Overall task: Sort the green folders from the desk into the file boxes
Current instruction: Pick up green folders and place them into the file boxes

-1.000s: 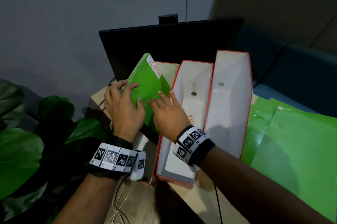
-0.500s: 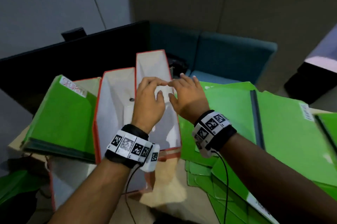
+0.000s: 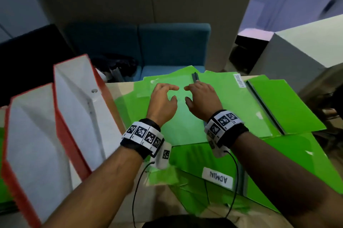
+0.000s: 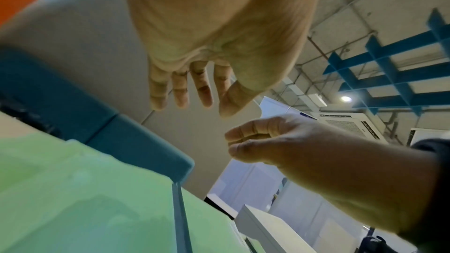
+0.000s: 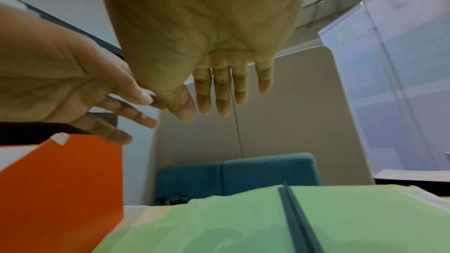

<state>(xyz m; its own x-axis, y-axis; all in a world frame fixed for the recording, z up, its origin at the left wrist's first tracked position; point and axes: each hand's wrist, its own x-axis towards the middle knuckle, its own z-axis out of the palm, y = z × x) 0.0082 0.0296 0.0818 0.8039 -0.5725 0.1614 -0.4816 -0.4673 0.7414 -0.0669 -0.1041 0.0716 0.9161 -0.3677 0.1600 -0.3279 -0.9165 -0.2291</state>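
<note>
Several green folders (image 3: 232, 108) lie overlapped across the desk; one carries a white SECURITY label (image 3: 238, 80), a nearer one an ADMIN label (image 3: 218, 179). My left hand (image 3: 163, 101) and right hand (image 3: 201, 98) hover side by side just above the middle folder (image 5: 219, 224), fingers loosely extended, holding nothing. Both wrist views show empty palms, the left hand (image 4: 194, 84) and right hand (image 5: 219, 88) clear of the green surface (image 4: 85, 209). Two red-edged white file boxes (image 3: 79, 108) stand at the left, their insides bare.
A teal sofa (image 3: 157, 45) sits behind the desk. A black monitor (image 3: 27, 56) stands behind the boxes. A white cabinet (image 3: 306, 47) is at the right. Cables (image 3: 137, 190) hang from my wrists over the desk's near edge.
My hands left the folder in the leftmost box, passed over the empty boxes, and now hover above the folders on the desk. My view swung right.
</note>
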